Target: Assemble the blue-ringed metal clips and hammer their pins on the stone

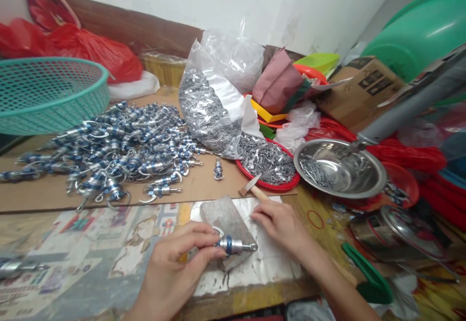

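Observation:
My left hand (178, 262) pinches a small silver and blue metal fitting (235, 246) and holds it flat on a grey stone block (227, 221) near the table's front edge. My right hand (282, 224) rests beside the block with its fingers curled round the wooden handle of a small hammer (253, 189), whose head points away from me. A large heap of the same blue and silver fittings (116, 146) lies on brown cardboard at the left.
A teal mesh basket (47, 92) stands at far left. A clear bag of small metal pieces (211, 102) spills into a red tray (269, 160). At right sit a steel bowl (340, 168) holding pins, a cardboard box (360, 90) and a green basin (422, 29).

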The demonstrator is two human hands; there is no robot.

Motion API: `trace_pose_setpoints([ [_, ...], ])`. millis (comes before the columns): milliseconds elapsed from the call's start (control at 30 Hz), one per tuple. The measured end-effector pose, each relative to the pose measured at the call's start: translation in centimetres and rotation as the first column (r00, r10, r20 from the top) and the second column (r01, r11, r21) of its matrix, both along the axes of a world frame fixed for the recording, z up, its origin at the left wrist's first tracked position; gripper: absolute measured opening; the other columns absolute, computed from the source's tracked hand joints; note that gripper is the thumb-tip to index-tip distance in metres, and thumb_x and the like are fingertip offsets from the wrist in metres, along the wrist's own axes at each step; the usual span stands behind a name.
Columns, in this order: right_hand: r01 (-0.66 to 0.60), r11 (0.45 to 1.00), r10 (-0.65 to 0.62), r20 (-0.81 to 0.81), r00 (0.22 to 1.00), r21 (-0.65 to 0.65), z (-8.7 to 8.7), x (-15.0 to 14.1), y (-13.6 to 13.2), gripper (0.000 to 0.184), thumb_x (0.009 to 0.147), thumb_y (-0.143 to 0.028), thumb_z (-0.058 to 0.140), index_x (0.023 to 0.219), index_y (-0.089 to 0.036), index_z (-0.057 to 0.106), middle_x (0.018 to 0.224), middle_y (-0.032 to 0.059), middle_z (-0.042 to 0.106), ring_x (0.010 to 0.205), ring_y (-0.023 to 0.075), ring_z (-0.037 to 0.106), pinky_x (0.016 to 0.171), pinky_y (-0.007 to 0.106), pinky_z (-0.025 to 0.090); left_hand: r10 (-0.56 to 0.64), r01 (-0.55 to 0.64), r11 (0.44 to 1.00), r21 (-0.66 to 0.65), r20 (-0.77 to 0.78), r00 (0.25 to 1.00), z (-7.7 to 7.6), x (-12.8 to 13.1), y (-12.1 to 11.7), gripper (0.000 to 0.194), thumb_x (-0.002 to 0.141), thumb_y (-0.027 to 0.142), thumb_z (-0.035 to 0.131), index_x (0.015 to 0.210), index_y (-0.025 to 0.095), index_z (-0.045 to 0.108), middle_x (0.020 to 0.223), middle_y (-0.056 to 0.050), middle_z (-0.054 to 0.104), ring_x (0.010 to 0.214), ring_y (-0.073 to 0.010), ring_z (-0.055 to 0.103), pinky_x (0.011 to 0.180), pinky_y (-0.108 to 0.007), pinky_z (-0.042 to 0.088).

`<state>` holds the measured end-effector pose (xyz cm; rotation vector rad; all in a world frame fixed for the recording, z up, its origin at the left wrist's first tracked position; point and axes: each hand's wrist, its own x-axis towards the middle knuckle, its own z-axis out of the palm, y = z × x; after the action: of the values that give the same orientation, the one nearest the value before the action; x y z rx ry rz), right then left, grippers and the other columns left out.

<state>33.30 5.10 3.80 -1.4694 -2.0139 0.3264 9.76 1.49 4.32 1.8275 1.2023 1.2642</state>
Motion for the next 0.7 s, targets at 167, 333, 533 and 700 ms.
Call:
trace_pose_setpoints([
  [167, 0.049, 0.996, -0.039, -0.134, 0.99, 0.069, 0.9, -2.1, -2.4, 0.014, 0.083, -0.019, 0.057, 0.079, -0.019, 0.07, 0.077, 0.005, 0.066, 0.074, 0.0179, 0.062, 0.068, 0.028, 0.046, 0.048, -0.048, 0.999, -0.004, 0.057, 0.997, 0.5, 0.4, -0.1, 0.017, 0.059, 0.011, 0.077, 0.069, 0.025, 0.078, 0.07, -0.001, 0.078, 0.063, -0.0139, 0.072, 0.061, -0.013, 0.055],
  [333, -0.117, 0.993, 0.093, -0.468, 0.879, -0.022, 2.4, -6.2, -4.1, 0.012, 0.082, -0.016, 0.06, 0.079, -0.019, 0.071, 0.076, 0.0025, 0.065, 0.074, 0.0152, 0.061, 0.065, 0.024, 0.048, 0.091, -0.093, 0.996, 0.014, 0.107, 0.99, 0.6, 0.7, -0.2, 0.032, 0.056, 0.009, 0.079, 0.081, 0.029, 0.078, 0.07, 0.002, 0.078, 0.062, -0.014, 0.072, 0.061, -0.014, 0.056],
  [533, -0.136, 0.99, 0.097, -0.527, 0.844, -0.036, 1.9, -7.6, -4.5, 0.014, 0.084, -0.016, 0.059, 0.074, -0.019, 0.069, 0.073, 0.0023, 0.063, 0.073, 0.0153, 0.059, 0.066, 0.026, 0.046, 0.065, -0.063, 0.998, -0.018, 0.139, 0.988, 0.7, 0.7, 0.0, 0.026, 0.058, 0.009, 0.077, 0.075, 0.029, 0.078, 0.068, 0.001, 0.077, 0.061, -0.0155, 0.071, 0.058, -0.017, 0.056],
  [700, -0.162, 0.986, 0.161, -0.498, 0.852, 0.041, 1.9, -6.9, -4.8, 0.014, 0.088, -0.025, 0.056, 0.081, -0.02, 0.068, 0.076, 0.0029, 0.064, 0.074, 0.0151, 0.061, 0.065, 0.025, 0.05, -0.01, 0.052, 0.969, -0.242, 0.169, 0.986, 0.6, 0.6, -0.3, 0.022, 0.067, 0.013, 0.072, 0.072, 0.033, 0.078, 0.073, 0.001, 0.073, 0.069, -0.0142, 0.068, 0.062, -0.018, 0.053],
])
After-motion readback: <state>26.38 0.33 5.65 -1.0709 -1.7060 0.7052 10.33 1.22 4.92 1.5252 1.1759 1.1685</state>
